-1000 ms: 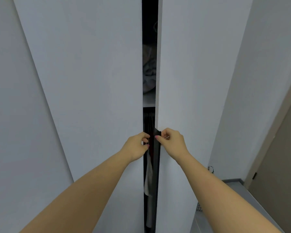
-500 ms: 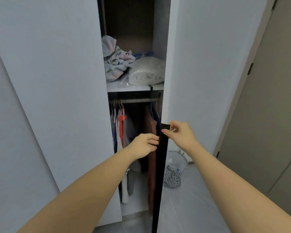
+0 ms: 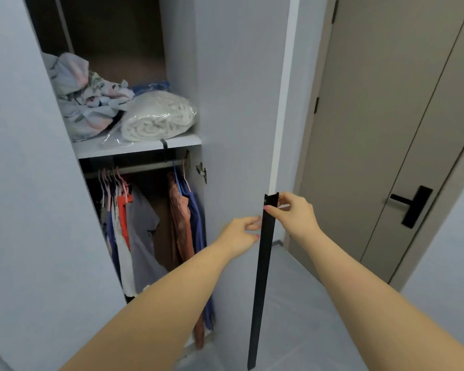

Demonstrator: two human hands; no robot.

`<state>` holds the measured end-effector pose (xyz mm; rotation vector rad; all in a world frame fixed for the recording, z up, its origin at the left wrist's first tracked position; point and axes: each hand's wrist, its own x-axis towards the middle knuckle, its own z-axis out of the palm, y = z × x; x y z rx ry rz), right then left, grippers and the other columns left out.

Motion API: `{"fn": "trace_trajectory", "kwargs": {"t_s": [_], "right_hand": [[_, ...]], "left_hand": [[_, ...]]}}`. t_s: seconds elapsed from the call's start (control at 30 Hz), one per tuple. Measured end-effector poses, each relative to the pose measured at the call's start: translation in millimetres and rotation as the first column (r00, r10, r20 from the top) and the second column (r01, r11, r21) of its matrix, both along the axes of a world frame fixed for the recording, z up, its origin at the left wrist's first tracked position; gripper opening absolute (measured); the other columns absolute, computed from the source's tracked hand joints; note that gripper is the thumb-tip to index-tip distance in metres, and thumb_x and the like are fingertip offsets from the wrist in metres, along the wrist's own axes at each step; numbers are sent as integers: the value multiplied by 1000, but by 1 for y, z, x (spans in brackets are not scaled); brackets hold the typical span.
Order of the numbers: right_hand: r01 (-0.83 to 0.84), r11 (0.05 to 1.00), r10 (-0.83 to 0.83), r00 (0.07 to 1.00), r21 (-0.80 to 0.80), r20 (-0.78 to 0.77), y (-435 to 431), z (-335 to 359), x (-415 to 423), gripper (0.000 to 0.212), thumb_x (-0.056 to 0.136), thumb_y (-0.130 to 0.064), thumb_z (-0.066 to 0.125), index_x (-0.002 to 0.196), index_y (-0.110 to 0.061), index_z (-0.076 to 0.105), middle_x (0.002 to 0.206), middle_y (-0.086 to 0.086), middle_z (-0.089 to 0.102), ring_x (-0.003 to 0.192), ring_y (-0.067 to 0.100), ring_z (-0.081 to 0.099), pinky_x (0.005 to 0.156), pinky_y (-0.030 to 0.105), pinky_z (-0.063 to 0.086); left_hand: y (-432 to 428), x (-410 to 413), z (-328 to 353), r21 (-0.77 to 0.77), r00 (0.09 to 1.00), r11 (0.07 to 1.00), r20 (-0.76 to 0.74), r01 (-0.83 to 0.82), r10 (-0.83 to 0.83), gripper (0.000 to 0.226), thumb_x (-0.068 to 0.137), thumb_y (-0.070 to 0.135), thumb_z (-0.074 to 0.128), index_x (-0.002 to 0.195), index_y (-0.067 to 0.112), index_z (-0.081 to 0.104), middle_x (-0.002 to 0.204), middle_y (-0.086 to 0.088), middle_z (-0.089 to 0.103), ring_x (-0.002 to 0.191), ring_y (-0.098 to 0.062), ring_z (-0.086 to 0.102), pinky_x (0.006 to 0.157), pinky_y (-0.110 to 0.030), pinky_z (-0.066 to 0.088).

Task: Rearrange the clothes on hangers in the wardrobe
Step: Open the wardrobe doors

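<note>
The wardrobe stands open. Under a white shelf [image 3: 172, 143] a rail [image 3: 145, 168] carries clothes on hangers: a left group [image 3: 129, 223] in white, orange, blue and grey, and a right group [image 3: 188, 223] in rust and blue, with a gap between them. The right wardrobe door [image 3: 239, 103] is swung out toward me. My right hand [image 3: 295, 215] pinches the top of its long black handle strip [image 3: 263, 277]. My left hand [image 3: 239, 232] hovers at the door's inner face just left of the strip, with loosely curled fingers holding nothing.
The left wardrobe door [image 3: 24, 210] fills the left side. On the shelf lie a crumpled floral bundle [image 3: 83, 100] and a bagged white blanket [image 3: 158, 116]. A beige room door [image 3: 386, 129] with a black lever [image 3: 413, 206] is at the right. Grey floor [image 3: 292, 303] lies below.
The doors went from a narrow slit to wide open. My right hand has pulled the right door out by its handle. My left hand has come off the left door and followed to the right.
</note>
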<state>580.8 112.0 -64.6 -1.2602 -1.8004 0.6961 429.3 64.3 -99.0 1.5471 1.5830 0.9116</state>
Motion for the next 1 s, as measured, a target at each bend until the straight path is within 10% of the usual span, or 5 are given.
{"fn": "trace_trajectory", "kwargs": {"t_s": [0.33,0.47,0.53,0.77,1.0], "right_hand": [[78,781,-3,993,620,-121,-57,17,-75,19,86,-16,61,104,-9,58,96,0,53,76,12,53,62,24,46],[-53,860,122,987,507,-103,-45,19,-134,16,88,-18,58,103,-13,56,97,-3,56,84,13,55,69,32,51],[-83,903,132,987,420,-88,-29,17,-164,17,89,-21,59,105,-17,54,100,-7,57,87,9,55,72,31,51],[-237,923,274,958,302,-85,10,26,-291,30,88,-35,62,113,-18,57,108,-6,59,90,10,58,81,36,53],[-428,878,461,878,217,-133,12,54,-434,51,88,-46,60,129,-17,50,120,-3,55,103,13,57,90,31,49]], "left_hand": [[26,-59,0,43,989,999,-148,-2,8,36,91,7,56,126,11,60,118,3,63,120,-15,55,94,-20,41],[23,-102,16,69,998,996,-27,-57,59,16,88,11,53,91,0,63,96,-29,60,106,-41,58,90,-42,49],[23,-137,23,82,993,993,-70,-89,95,17,91,8,53,104,10,63,98,-7,64,94,-17,60,74,-14,49],[12,-285,44,49,923,953,-239,-299,302,50,93,22,58,140,19,42,133,-2,48,94,-18,62,71,-22,52],[-5,-401,43,74,460,953,-863,-293,208,56,91,37,57,140,20,38,135,-1,41,108,-25,56,83,-39,51]]}}
